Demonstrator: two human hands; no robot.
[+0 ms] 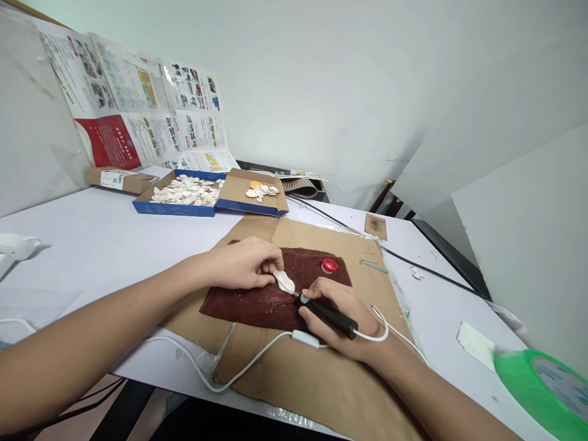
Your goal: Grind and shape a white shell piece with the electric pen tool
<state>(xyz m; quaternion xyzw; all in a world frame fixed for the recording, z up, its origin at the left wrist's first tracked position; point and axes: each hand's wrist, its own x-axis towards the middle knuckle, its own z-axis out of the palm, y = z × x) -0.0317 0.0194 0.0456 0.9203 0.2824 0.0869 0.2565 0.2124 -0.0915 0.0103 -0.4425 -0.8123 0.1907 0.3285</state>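
Observation:
My left hand (250,263) pinches one end of a white shell (284,282) between thumb and fingertips, low over a dark brown cloth (257,307). In my right hand (337,306) is a black mini electric drill (331,317) with a brass-coloured nose and a white cord. Its tip points left and meets the near edge of the shell, though exact contact is too small to tell. A small tub with a red inside (329,266) stands on the cloth beyond my right hand. The cord's white inline switch (305,339) rests just in front of the cloth.
Cardboard (294,380) lies under the cloth. A blue box (174,207) full of shells stands at the back left, several more on its flap (234,191). Tweezers (374,266) lie on the right, with green tape (519,380) nearer me. A black cable (427,266) crosses the table.

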